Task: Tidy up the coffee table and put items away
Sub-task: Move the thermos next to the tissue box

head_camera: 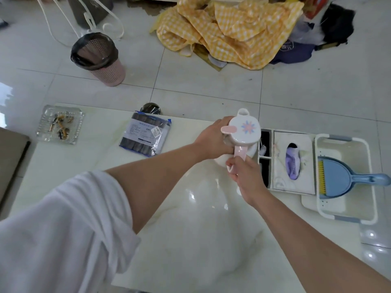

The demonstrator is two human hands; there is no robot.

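A white jug (245, 130) with a pink handle and a flower-printed lid stands at the far right part of the pale marble coffee table (88, 172). My left hand (213, 140) wraps around the jug's left side. My right hand (243, 172) grips the pink handle from below. A clear bag of dark packets (146, 135) lies at the table's far edge. A glass ashtray (60, 124) with small bits in it sits at the far left corner.
Right of the jug is a white organiser box (293, 187) holding a purple sock (293, 162), then a white basket (347, 206) with a blue dustpan and brush (338, 178). On the floor beyond stand a pink waste bin (99, 60) and a yellow checked cloth pile (232, 30).
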